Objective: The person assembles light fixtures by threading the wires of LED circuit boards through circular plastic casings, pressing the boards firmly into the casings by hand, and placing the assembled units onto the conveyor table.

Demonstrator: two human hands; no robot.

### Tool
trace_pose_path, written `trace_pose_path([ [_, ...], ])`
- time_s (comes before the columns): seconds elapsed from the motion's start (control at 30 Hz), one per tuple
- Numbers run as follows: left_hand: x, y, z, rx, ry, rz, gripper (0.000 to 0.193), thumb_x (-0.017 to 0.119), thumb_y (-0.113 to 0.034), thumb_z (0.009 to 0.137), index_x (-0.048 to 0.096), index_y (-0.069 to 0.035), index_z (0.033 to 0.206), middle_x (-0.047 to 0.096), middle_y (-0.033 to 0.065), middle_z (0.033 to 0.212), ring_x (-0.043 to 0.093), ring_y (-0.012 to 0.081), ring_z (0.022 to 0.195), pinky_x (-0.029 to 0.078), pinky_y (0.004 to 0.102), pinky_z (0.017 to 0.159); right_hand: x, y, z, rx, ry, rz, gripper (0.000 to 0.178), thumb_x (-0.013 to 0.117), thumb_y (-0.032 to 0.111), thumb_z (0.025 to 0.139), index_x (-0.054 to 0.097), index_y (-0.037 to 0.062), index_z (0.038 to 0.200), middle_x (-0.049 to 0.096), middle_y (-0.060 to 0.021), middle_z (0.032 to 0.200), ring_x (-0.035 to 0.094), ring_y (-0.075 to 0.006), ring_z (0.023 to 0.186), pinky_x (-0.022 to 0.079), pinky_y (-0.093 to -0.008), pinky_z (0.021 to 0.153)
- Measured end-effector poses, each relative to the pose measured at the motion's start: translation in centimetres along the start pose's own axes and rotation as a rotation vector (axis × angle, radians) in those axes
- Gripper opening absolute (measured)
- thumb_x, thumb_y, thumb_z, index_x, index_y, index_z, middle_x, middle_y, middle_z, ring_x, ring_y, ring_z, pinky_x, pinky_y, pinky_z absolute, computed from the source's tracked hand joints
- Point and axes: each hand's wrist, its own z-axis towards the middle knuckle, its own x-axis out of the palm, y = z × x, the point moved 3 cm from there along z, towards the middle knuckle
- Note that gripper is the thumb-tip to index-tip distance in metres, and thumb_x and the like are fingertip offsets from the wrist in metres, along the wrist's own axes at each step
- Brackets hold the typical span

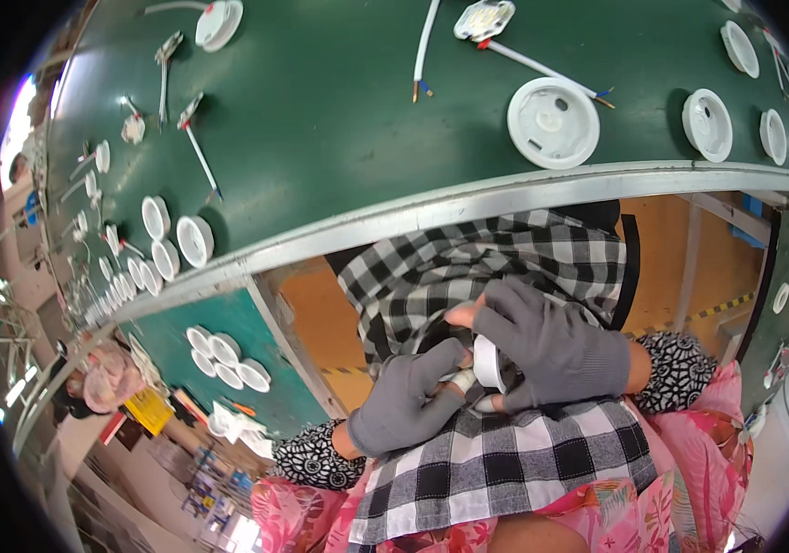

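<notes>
The right hand is gripping a cup; the left hand is resting bent fingers beside it, hold unclear. Apparent fitting is needing steadiness next.

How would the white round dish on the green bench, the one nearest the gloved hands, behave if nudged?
The white dish lies flat, so it would probably slide over the smooth-looking green bench rather than roll. Its shallow, hollow shape suggests it is light for its size. Stood on its circular rim, it might well roll.
</notes>
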Motion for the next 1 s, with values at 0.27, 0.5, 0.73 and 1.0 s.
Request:
trace_pose_path([
  [0.27, 3.2, 3.3, -0.9, 0.268, -0.003, -0.256, 0.023, 0.057, -0.016, 0.095, 0.054, -0.005, 0.115, 0.064, 0.0154, 0.081, 0.066, 0.0328, 0.071, 0.048, 0.0382, 0.063, 5.7, -1.3, -3.4, 0.323, 0.080, 0.764, 0.056, 0.082, 0.022, 0.063, 0.053, 0.0067, 0.109, 0.051, -0.0082, 0.106, 0.056, -0.0230, 0.098, 0.044, -0.0324, 0.088],
  [0.5, 4.0, 3.8, -0.1, 0.317, 0.033, -0.275, 0.017, 0.056, -0.018, 0.097, 0.054, -0.009, 0.111, 0.062, 0.0147, 0.072, 0.065, 0.0329, 0.067, 0.048, 0.0383, 0.058, 7.0, -2.5, -4.4, 0.293, 0.019, 1.096, 0.056, 0.084, 0.027, 0.064, 0.054, 0.0069, 0.107, 0.053, -0.0056, 0.103, 0.054, -0.0191, 0.099, 0.043, -0.0331, 0.089],
  [0.73, 2.1, 2.1, -0.5, 0.118, 0.203, -0.125, 0.023, 0.059, -0.020, 0.094, 0.053, -0.010, 0.114, 0.062, 0.0161, 0.077, 0.064, 0.0358, 0.066, 0.049, 0.0404, 0.059, 5.6, -2.1, -3.9, 0.241, 0.032, 0.946, 0.062, 0.084, 0.030, 0.063, 0.053, 0.0062, 0.111, 0.052, -0.0070, 0.106, 0.054, -0.0203, 0.101, 0.043, -0.0331, 0.091],
  [1.0, 0.3, -1.3, 2.4, 0.340, -0.081, 0.440, 0.088, 0.084, -0.034, 0.067, 0.041, 0.005, 0.132, 0.052, 0.0205, 0.115, 0.055, 0.0368, 0.102, 0.046, 0.0443, 0.086, 3.1, -2.6, -1.1, 0.631, -0.035, 0.810, 0.082, 0.079, 0.058, 0.070, 0.045, 0.0035, 0.121, 0.053, -0.0130, 0.109, 0.056, -0.0216, 0.101, 0.047, -0.0350, 0.087],
])
